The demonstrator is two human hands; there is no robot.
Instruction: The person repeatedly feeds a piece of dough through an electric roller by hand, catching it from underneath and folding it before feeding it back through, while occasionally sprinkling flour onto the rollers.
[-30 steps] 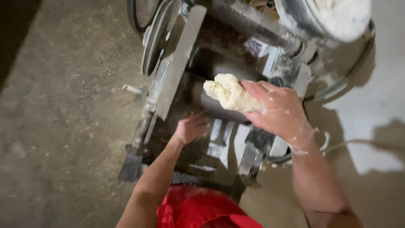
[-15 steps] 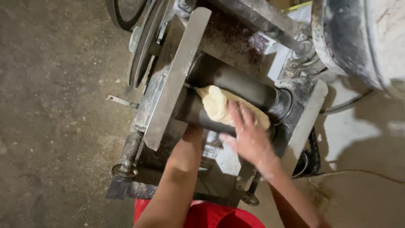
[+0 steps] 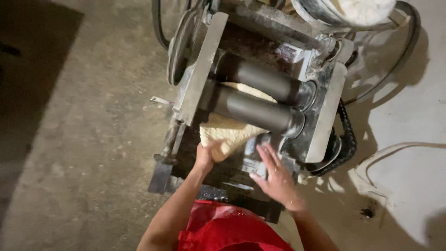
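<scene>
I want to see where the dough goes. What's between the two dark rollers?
In the head view, a pale dough sheet sits in the gap between the upper roller and lower roller, coming out below to the left hand.

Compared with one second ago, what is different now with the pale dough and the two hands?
The pale dough sheet has gone from a lump in the right hand down between the dark steel rollers. It now hangs flattened below, held by the left hand. The right hand let go. The machine stayed put.

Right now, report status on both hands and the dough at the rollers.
Left hand grips flattened pale dough sheet emerging below two dark metal rollers. Right hand open, flat beside it on the machine. Nothing blocking the sheet.
</scene>
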